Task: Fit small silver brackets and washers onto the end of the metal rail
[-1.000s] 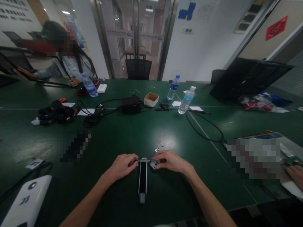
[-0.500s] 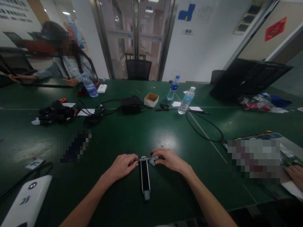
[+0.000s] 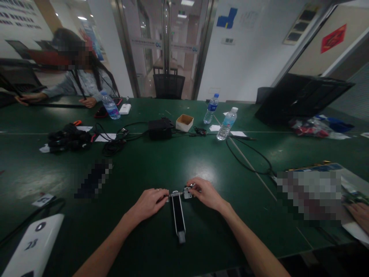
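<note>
A long, narrow black bar with pale edges and a grey end piece (image 3: 178, 216) lies on the green table, pointing toward me. Across its far end runs a small metal crosspiece (image 3: 175, 193). My left hand (image 3: 150, 202) rests on the table, its thumb and fingers pinched at the crosspiece's left end. On the other side, my right hand (image 3: 206, 194) has a small grey metal bracket with holes (image 3: 187, 193) between its fingertips, right by the crosspiece. Whether bracket and crosspiece are joined, I cannot tell.
Ahead are a black adapter box (image 3: 160, 128), an open small carton (image 3: 184, 123), and bottles (image 3: 227, 124). A white power bank (image 3: 33, 246) lies near left. Cables (image 3: 253, 156) trail at right. A person (image 3: 83, 80) sits across; another person's hand (image 3: 359, 213) shows at right.
My right hand has shifted slightly up and its fingers have changed position on the bracket, which has turned. The bar's near end has swung a little right. My left hand stays nearly still.
</note>
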`<control>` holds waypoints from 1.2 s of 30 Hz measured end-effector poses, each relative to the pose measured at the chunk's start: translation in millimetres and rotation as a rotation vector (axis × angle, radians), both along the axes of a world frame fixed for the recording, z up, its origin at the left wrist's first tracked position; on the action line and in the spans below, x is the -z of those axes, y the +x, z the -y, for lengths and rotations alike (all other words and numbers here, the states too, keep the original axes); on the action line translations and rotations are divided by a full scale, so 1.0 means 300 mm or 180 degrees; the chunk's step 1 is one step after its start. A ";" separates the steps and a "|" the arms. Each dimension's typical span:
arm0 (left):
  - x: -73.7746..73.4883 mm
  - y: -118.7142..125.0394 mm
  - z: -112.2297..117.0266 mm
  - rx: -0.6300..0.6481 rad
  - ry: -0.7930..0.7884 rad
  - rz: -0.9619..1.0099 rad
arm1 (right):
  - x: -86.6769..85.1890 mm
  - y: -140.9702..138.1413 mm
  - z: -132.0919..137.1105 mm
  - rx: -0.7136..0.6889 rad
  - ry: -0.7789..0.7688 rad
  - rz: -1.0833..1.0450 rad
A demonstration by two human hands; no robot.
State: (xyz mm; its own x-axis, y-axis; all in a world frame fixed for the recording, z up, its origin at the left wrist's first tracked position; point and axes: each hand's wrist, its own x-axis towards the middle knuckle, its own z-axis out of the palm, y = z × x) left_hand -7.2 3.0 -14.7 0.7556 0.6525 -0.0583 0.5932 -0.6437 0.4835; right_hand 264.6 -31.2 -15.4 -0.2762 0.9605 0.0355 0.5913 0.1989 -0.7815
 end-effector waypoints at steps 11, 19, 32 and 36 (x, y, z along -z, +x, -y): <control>0.000 0.009 0.002 0.0053 0.0142 0.0035 | -0.030 -0.023 0.006 -0.0220 0.0085 0.0332; -0.017 0.016 0.013 0.0002 -0.0034 -0.0071 | -0.079 0.105 -0.006 0.0177 0.0521 0.0836; -0.017 0.023 0.009 -0.0074 -0.0057 -0.0109 | -0.053 0.115 -0.019 0.0019 -0.0129 0.1233; -0.023 0.028 0.010 -0.0077 -0.0016 -0.0116 | -0.045 0.104 -0.022 0.0032 -0.0160 0.1301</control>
State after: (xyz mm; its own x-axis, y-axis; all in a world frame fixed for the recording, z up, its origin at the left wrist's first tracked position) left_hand 1.0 0.1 -7.7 0.7369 0.6702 -0.0888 0.6258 -0.6265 0.4646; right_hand 295.8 -24.5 -1.9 -0.2482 0.9609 -0.1223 0.8569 0.1589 -0.4903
